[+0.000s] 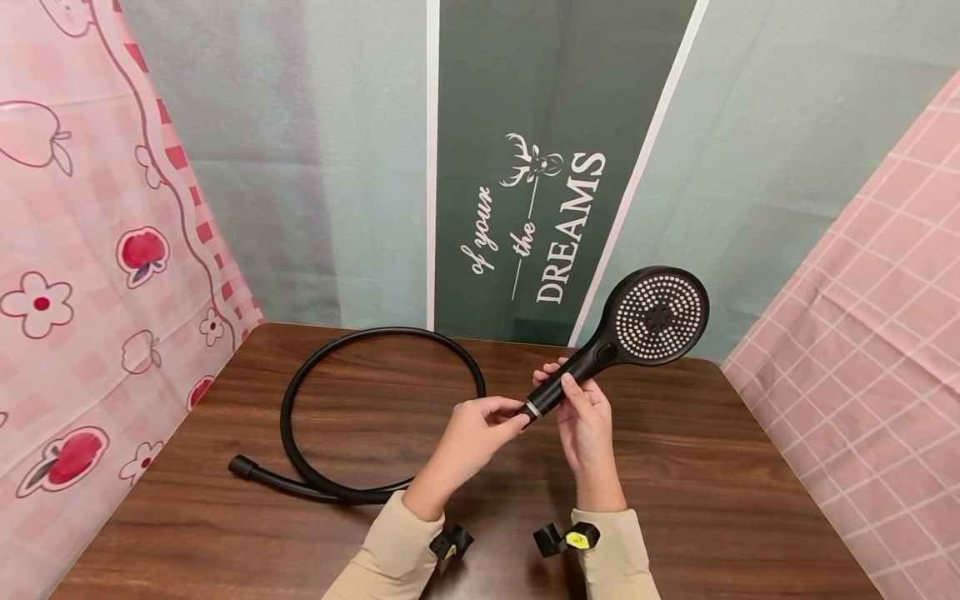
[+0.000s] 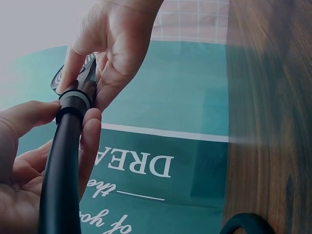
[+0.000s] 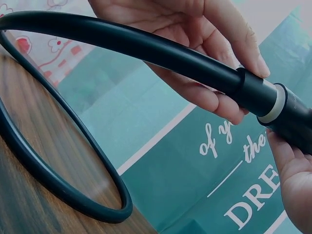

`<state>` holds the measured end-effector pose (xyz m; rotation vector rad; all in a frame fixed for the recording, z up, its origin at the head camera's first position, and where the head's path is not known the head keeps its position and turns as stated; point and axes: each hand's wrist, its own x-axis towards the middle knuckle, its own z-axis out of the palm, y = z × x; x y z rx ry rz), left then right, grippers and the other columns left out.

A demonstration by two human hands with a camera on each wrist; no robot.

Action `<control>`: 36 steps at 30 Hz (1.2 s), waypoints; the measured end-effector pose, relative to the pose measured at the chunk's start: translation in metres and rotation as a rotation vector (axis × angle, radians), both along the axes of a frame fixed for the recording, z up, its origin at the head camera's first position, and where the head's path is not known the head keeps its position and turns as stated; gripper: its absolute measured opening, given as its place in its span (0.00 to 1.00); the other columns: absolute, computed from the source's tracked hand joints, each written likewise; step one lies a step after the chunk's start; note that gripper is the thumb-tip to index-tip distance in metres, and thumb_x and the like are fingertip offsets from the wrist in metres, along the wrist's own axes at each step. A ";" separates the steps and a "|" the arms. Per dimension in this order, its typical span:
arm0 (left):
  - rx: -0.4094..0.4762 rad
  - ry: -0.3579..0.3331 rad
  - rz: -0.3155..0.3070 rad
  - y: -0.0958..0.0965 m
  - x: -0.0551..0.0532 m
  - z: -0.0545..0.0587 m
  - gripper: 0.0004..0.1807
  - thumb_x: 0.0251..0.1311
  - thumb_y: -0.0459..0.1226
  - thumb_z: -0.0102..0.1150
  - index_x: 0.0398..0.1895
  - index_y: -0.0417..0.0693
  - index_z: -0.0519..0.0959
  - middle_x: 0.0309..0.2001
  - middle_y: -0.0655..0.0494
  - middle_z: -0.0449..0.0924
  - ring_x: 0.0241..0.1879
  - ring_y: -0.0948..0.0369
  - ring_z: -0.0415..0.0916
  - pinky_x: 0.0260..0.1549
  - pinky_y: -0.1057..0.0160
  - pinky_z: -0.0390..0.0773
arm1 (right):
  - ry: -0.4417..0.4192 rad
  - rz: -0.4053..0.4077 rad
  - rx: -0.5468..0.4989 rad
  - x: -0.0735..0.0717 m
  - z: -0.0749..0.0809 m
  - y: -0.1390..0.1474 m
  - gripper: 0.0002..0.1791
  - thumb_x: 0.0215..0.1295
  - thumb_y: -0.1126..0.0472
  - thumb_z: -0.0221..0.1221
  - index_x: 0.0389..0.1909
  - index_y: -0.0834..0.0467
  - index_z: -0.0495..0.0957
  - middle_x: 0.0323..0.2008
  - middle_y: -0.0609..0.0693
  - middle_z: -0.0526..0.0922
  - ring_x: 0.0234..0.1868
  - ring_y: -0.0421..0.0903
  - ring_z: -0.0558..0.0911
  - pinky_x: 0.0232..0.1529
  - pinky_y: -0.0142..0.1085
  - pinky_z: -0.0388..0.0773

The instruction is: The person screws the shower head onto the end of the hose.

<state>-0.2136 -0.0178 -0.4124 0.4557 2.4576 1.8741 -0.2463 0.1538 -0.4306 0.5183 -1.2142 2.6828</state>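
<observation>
A black shower head with a round face of pale nozzles is held above the table, tilted up to the right. My right hand grips its handle. The left hand pinches the end nut of a black shower hose between thumb and fingers. That nut sits at the handle's lower end, and a pale ring shows between the two. Whether the thread is engaged cannot be seen. From there the hose loops down onto the table; its other end fitting lies at the left.
The dark wooden table ends at a grey-green cloth backdrop with white lettering. Pink patterned cloth hangs on the left, pink checked cloth on the right. Black camera mounts sit on both wrists.
</observation>
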 end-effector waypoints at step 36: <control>0.001 -0.047 -0.005 -0.002 -0.002 -0.001 0.18 0.63 0.44 0.65 0.50 0.42 0.85 0.39 0.48 0.88 0.36 0.62 0.85 0.34 0.66 0.80 | -0.014 -0.004 -0.012 0.001 0.002 0.001 0.12 0.76 0.70 0.45 0.54 0.67 0.71 0.42 0.53 0.87 0.46 0.46 0.89 0.54 0.38 0.81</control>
